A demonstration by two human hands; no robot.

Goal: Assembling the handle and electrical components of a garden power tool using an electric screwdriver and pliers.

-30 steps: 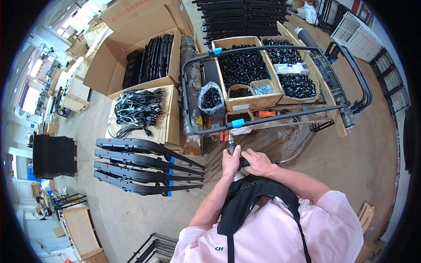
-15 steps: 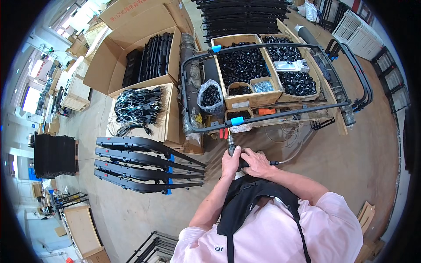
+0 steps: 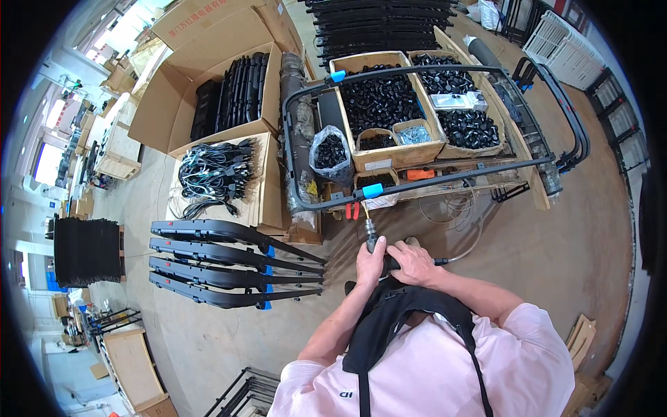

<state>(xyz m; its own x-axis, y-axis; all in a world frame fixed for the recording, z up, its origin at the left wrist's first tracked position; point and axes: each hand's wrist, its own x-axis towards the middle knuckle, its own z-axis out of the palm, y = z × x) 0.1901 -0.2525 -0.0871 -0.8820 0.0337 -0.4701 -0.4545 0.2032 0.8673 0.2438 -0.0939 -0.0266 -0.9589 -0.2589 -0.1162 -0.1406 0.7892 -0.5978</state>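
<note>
An air drill (image 3: 371, 235) with a long thin bit is held in front of my body, its bit pointing away toward the near bar of a black tubular frame (image 3: 479, 174). My left hand (image 3: 370, 263) is closed around the drill's body behind the chuck. My right hand (image 3: 413, 264) is wrapped over its rear part, beside the air hose (image 3: 460, 258). The bit's tip is close to a blue clip (image 3: 372, 190) on the bar; whether it touches the frame cannot be made out. Red-handled pliers (image 3: 353, 210) hang beside the bit.
Boxes of black knobs (image 3: 382, 97) stand inside the frame's outline, with a bag of small black parts (image 3: 330, 154). On the left are bundled cables (image 3: 215, 174), an open carton (image 3: 163, 104) and several curved black frames (image 3: 208, 264) on the floor.
The view has shifted slightly. Both hands and the drill have moved a little to the right relative to the frame, and both still grip the drill.
</note>
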